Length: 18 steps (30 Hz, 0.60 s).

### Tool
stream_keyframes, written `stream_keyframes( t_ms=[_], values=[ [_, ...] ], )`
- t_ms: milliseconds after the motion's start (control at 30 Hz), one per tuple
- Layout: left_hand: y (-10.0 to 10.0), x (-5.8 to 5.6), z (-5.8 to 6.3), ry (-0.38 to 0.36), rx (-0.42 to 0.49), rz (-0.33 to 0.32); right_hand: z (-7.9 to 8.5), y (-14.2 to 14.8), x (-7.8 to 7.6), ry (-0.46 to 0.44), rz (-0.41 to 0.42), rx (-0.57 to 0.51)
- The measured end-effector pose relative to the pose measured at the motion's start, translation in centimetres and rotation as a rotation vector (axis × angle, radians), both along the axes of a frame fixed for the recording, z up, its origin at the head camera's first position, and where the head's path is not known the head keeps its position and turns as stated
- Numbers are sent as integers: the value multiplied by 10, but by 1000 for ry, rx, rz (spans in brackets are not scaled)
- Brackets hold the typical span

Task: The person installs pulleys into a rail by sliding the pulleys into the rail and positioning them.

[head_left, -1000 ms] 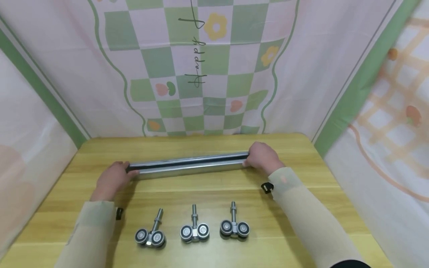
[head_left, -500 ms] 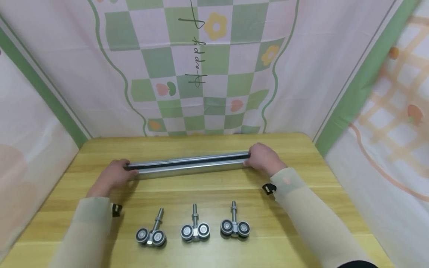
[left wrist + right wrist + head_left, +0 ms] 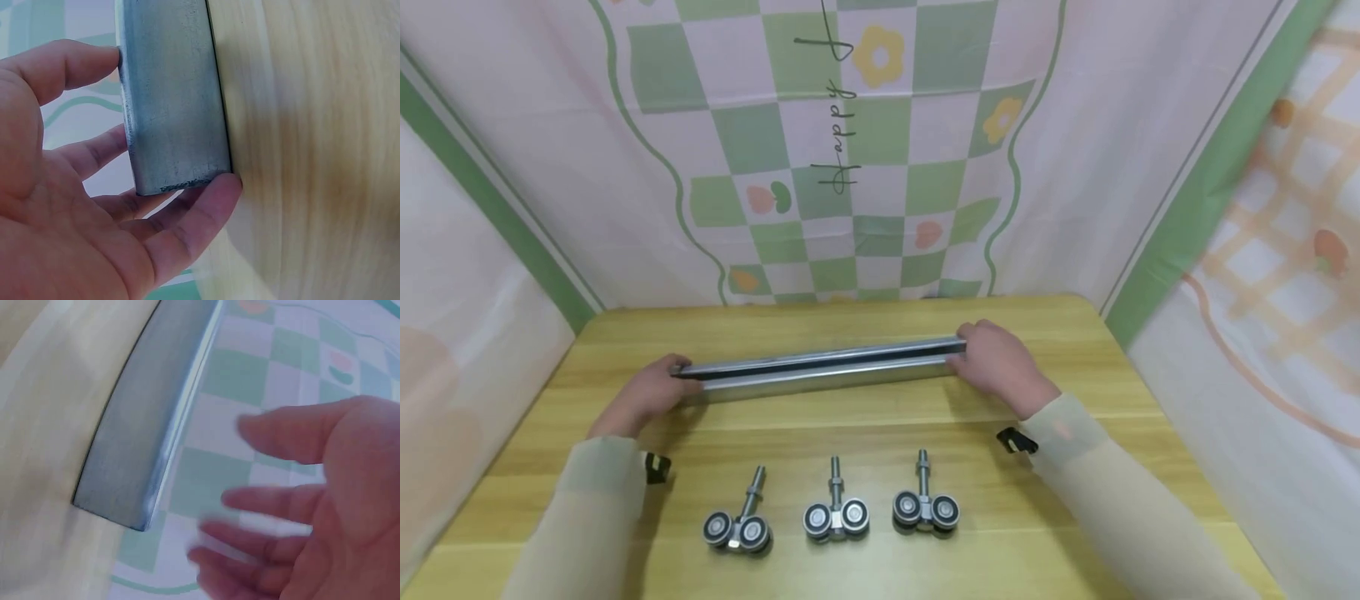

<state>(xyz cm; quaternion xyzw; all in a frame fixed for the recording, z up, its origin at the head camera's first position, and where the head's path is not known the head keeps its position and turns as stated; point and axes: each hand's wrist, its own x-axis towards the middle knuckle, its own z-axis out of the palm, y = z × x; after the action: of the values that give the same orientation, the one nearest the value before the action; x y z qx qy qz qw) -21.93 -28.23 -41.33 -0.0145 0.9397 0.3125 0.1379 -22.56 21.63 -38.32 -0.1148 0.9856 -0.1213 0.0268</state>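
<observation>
A grey metal channel rail with a dark slot along its top lies across the back half of the wooden table, its slot side up. At its left end, my left hand holds it: in the left wrist view the thumb touches the slot edge and the fingers bend round the end. My right hand is beside the rail's right end; the right wrist view shows its fingers spread and apart from the metal.
Several twin-wheel roller hangers with threaded bolts, left, middle and right, lie in a row nearer the front. A patterned curtain closes off the table's back, and fabric hangs at both sides.
My right hand has let go of the rail and drawn slightly right, off its end. The left hand has shifted a little left. The rollers have stayed put.
</observation>
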Motion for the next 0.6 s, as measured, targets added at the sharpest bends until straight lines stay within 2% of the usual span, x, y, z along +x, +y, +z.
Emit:
stream_keyframes(
  t_ms=[100, 200, 300, 500, 600],
  values=[
    [0, 0, 0, -4, -1, 0, 0, -2, 5, -35, 43, -136],
    [0, -1, -1, -4, -4, 1, -4, -5, 11, -137, 63, -283],
    [1, 0, -2, -7, -3, 6, -12, -7, 17, -233, 75, -373],
    [2, 2, -1, -18, 6, 15, -24, -12, 30, -431, 58, -457],
    [2, 2, 0, -15, 8, 17, -25, -15, 35, -483, 61, -474]
  ],
)
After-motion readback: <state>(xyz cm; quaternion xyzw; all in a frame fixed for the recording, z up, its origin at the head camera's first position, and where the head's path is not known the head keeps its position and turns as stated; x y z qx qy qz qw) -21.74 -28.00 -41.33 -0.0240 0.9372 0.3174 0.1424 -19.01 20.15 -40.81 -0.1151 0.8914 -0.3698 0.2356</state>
